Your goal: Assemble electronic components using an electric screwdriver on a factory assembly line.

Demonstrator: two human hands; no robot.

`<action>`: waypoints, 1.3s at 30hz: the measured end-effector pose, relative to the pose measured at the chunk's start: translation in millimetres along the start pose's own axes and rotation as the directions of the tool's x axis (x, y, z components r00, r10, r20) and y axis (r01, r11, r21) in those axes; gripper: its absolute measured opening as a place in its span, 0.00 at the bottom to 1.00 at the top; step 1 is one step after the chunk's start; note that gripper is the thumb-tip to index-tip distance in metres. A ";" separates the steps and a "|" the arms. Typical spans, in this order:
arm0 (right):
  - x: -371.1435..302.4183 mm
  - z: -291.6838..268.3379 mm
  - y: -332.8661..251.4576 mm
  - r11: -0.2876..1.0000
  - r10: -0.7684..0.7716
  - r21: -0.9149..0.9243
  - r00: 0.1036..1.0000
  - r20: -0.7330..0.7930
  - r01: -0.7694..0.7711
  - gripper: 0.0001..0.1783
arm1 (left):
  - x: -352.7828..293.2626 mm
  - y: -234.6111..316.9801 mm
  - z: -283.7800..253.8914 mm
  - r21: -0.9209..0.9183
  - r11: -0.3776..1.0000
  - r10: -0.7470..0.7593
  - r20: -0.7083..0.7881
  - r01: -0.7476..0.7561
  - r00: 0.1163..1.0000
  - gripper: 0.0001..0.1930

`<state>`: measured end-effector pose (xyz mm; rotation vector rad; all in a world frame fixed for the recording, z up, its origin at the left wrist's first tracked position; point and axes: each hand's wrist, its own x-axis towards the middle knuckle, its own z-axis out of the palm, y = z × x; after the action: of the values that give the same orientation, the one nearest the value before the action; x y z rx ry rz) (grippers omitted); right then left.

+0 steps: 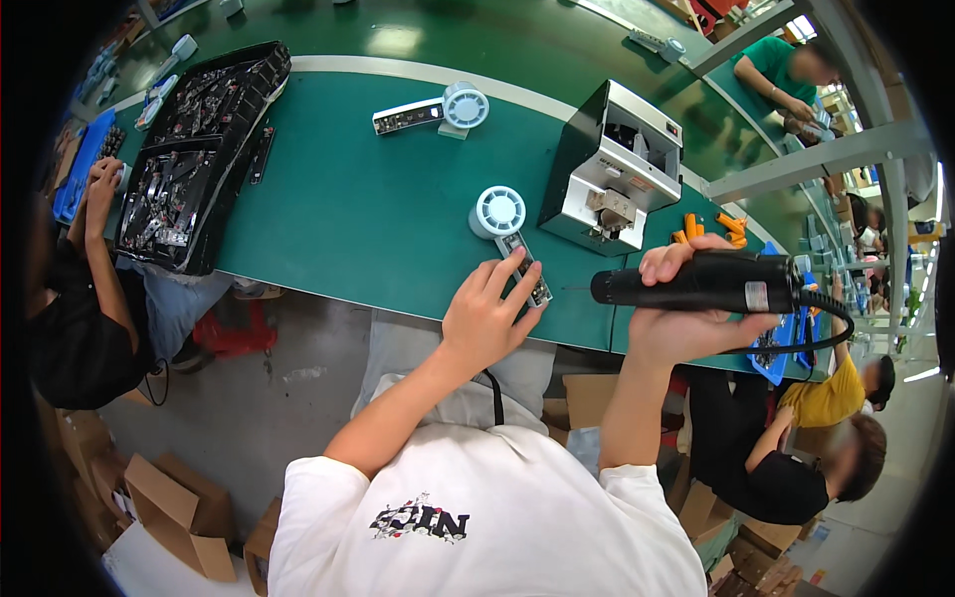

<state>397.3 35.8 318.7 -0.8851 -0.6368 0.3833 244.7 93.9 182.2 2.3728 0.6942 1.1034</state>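
Near the front edge of the green bench lies a light-blue handheld fan (499, 211), its round grille pointing away from me. My left hand (489, 310) holds its open handle (538, 289) down on the bench, fingers along the exposed insides. In my right hand (668, 323) is a black electric screwdriver (701, 283), held level, its thin bit pointing left toward the handle without touching it. The screwdriver's cord (834, 310) loops off its back end. Farther back lies a second handheld fan (465, 105), its handle also open and showing a circuit board.
A black-and-silver machine (615, 169) stands right of the fan, with orange-yellow pieces (734, 229) beside it. At left is a black tray (139, 189) of small parts. Blue bins (771, 353) sit at the right. Co-workers sit on both sides; cardboard boxes (179, 507) stand on the floor.
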 end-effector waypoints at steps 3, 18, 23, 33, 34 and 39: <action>-10.2 -1.5 1.8 0.999 -0.027 -0.025 0.999 0.043 0.029 0.56 | -0.2 0.1 -0.3 0.011 1.000 -0.009 0.005 0.009 1.000 0.28; -23.3 -6.7 24.5 0.999 -0.044 0.030 0.996 0.081 0.041 0.61 | -1.3 0.6 -0.6 0.013 1.000 -0.013 0.022 0.013 1.000 0.28; -27.9 -2.2 29.9 0.999 -0.050 -0.017 0.993 0.102 0.052 0.60 | -0.7 0.2 -1.5 0.003 1.000 -0.019 0.022 0.019 1.000 0.27; -20.1 3.7 5.5 0.995 0.100 -0.047 0.964 0.247 -0.091 0.57 | 1.4 0.7 -0.8 0.012 1.000 -0.008 0.007 0.008 1.000 0.26; -7.8 -1.3 6.5 0.998 0.029 0.040 0.975 0.219 -0.039 0.56 | -0.1 0.7 -0.6 0.008 1.000 -0.010 0.004 0.010 1.000 0.26; 67.6 5.4 -16.6 0.990 -0.120 -0.072 0.993 -0.012 0.119 0.59 | 0.1 3.6 -2.4 0.004 1.000 0.001 -0.017 -0.001 1.000 0.26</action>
<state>445.5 66.8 358.5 -0.9127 -0.6885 0.2465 243.8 91.6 185.7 2.3700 0.7024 1.1245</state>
